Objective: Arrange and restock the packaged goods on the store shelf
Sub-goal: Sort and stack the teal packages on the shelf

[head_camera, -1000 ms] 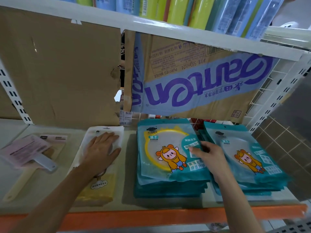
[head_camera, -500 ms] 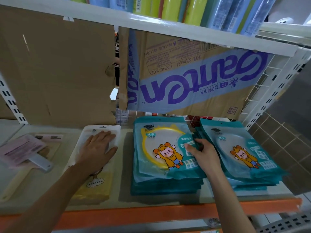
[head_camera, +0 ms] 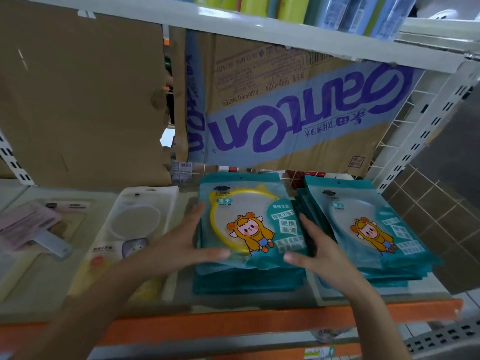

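One teal stack (head_camera: 376, 222) just beside right hand (head_camera: 322, 253); cardboard (head_camera: 78, 100) behind.

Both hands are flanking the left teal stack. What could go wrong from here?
1. The glossy packs in the left teal stack are fanned unevenly; squeezed between the left hand and right hand, they could slide apart.
2. The right stack sits close beside it; the right hand may knock it askew.

MIRROR: teal packet (head_camera: 249, 224); PURIFIED WATER, Ganten: cardboard (head_camera: 285, 113).
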Tool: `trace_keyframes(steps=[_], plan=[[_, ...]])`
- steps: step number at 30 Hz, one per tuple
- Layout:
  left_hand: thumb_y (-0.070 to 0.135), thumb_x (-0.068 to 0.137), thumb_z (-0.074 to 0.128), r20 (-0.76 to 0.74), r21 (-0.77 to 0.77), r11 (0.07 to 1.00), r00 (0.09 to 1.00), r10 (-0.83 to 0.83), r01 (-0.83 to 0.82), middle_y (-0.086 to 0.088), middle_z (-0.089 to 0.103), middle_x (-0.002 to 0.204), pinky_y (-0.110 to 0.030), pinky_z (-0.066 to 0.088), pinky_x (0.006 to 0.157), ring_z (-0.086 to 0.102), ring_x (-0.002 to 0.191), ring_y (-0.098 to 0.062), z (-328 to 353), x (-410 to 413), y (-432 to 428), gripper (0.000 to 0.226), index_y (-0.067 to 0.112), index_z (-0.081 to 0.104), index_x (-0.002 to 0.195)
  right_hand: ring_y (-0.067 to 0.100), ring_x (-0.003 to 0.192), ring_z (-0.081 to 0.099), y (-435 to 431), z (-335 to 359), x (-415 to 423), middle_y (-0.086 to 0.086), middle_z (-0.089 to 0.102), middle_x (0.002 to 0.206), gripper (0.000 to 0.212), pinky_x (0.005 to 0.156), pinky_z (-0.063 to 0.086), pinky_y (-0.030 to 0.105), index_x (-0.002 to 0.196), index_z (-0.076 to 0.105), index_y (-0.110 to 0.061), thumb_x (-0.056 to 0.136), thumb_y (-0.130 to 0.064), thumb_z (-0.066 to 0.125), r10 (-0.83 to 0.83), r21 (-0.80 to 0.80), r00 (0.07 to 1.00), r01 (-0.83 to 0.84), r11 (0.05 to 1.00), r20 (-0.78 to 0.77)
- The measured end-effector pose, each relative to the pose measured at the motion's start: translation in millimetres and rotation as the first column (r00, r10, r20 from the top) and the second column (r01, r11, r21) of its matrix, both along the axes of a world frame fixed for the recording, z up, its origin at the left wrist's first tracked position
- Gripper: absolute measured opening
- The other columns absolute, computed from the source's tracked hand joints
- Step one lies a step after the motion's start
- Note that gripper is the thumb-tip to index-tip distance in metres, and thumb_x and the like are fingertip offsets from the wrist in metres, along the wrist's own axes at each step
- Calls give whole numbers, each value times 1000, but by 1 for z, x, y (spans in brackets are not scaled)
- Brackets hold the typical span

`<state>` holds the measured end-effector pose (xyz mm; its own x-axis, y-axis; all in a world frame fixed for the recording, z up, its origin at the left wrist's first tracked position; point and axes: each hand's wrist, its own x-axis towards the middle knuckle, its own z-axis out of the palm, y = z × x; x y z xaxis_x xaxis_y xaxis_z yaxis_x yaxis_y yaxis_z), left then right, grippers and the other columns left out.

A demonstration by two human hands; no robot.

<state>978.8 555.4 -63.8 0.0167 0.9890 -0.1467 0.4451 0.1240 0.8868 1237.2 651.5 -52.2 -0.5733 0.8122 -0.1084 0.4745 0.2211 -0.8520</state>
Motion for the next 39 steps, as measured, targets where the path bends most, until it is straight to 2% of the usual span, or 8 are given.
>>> trace_keyframes(steps=[2,4,16,22,25,28,35,39], plan=[[81,35,68,-45,36,999,999,-15,17,49,-5,128,-28,10,116,-3,137,4,-5,11,2,113,70,-12,114,-25,96,43,0,1,2,-41,40,106,110,82,34,-2,133,14,-44,49,-46,86,41,-29,998,-40,999,44],[77,36,74,-56,101,995,998,21,-15,37,-1,144,-41,15,118,-1,143,-5,-15,15,7,129,61,-10,132,-32,90,36,1,2,4,-42,34,105,102,77,30,-8,120,7,-51,56,-28,83,83,-14,993,-82,997,85],[85,29,66,-78,44,990,987,141,-137,18,1,153,-39,14,118,1,142,-6,-18,18,9,142,41,-4,145,-23,92,40,2,-6,3,-42,32,104,80,74,31,-7,106,19,-59,65,-28,82,52,139,997,-60,988,57],[97,27,43,-365,81,984,914,179,-160,21,-38,140,-37,3,115,-27,136,-3,-2,45,1,122,58,-14,128,-8,116,40,3,-8,7,-30,39,123,97,82,29,-5,128,13,-48,57,-39,78,90,79,996,-90,993,9],[102,22,28,-421,177,966,872,248,-189,20,-24,148,-41,10,116,-17,141,-8,1,53,0,123,57,8,134,-25,102,43,0,-7,10,-40,38,111,82,79,31,-6,115,22,-55,63,-29,80,101,81,995,-99,992,-16],[88,38,42,-406,255,946,866,292,-199,15,-4,154,-41,21,114,2,143,-11,0,54,-3,95,59,24,127,-33,96,42,-1,-8,13,-40,40,110,81,79,34,-4,115,24,-54,58,-33,78,103,36,992,-100,994,-73],[53,77,44,-558,595,802,746,364,54,4,59,127,-55,41,96,42,125,-10,-19,59,-10,45,39,47,120,7,113,56,7,-16,16,-11,58,122,111,98,46,33,140,40,-18,51,-82,61,-35,-47,983,26,999,-183],[40,79,41,-621,552,824,723,303,128,-1,61,125,-58,42,92,49,123,-20,-20,55,-9,44,37,45,123,11,84,68,10,-18,10,5,68,99,42,73,56,26,112,60,-15,76,-39,62,-127,-127,968,102,987,-217]])
